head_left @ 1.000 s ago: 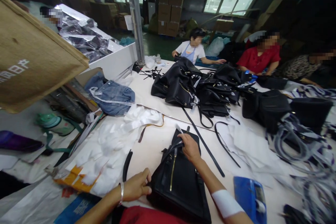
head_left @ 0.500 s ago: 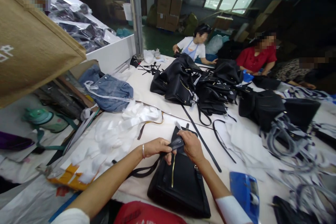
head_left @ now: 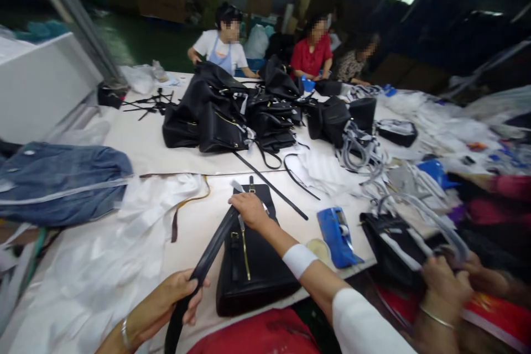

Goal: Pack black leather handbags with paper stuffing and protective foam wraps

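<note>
A black backpack (head_left: pixel 265 274) with a gold zip lies on the table in front of me. A long black strap (head_left: pixel 216 240) runs slantwise at its left side, pulled fairly straight between my hands. My right hand (head_left: pixel 251 209) grips its upper end over the top part of the bag, and a pale strip pokes out past the fingers. Lower down, my left hand (head_left: pixel 180 290) is closed around the strap, near the table's front edge. The strap's lower end runs out of the picture at the bottom.
A blue tape dispenser (head_left: pixel 334 235) stands right of the backpack. White wrapping (head_left: pixel 136 254) and denim cloth (head_left: pixel 62 182) lie left. Black bags (head_left: pixel 224 116) are heaped behind. At right, a co-worker's hands (head_left: pixel 448 282) hold a wrapped handle; others sit across the table.
My left hand has moved down and left along the strap, away from my right hand, stretching it out. My view has turned right, bringing the neighbouring co-worker's hands into sight.
</note>
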A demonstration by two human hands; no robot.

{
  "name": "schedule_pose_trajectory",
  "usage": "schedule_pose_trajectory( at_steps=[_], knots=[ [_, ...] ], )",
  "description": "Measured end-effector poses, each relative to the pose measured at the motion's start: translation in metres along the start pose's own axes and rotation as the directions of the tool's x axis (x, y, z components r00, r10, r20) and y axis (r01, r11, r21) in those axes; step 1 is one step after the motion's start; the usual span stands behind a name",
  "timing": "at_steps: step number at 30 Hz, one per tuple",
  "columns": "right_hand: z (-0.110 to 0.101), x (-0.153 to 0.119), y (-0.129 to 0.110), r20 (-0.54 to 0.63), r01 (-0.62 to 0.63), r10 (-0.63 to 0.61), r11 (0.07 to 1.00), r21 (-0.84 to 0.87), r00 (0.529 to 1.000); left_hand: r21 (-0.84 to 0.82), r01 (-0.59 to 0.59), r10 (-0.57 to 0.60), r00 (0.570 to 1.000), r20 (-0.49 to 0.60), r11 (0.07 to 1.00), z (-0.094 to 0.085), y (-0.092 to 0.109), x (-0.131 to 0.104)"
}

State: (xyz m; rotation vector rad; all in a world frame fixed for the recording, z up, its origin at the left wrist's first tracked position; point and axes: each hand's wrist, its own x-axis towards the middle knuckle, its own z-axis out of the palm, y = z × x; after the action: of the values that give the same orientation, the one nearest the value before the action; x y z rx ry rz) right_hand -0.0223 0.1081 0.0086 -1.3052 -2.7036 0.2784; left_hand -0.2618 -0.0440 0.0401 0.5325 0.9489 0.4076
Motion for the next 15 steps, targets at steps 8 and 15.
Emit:
schedule_pose_trajectory(
  at_steps=[8, 15],
  knots=[
    [0.01, -0.116, 0.011, -0.226, -0.511, 0.534, 0.845, 0.155, 0.815, -0.007, 0.025, -0.026, 0.955, -0.296, 1.0, -0.058, -0.035, 0.005],
    [0.044, -0.218, 0.011, 0.369, -0.858, 0.834, 0.217, 0.465, 0.41, -0.093, 0.077, -0.104, 0.938, -0.33, 0.993, -0.054, -0.043, 0.068]
  ],
)
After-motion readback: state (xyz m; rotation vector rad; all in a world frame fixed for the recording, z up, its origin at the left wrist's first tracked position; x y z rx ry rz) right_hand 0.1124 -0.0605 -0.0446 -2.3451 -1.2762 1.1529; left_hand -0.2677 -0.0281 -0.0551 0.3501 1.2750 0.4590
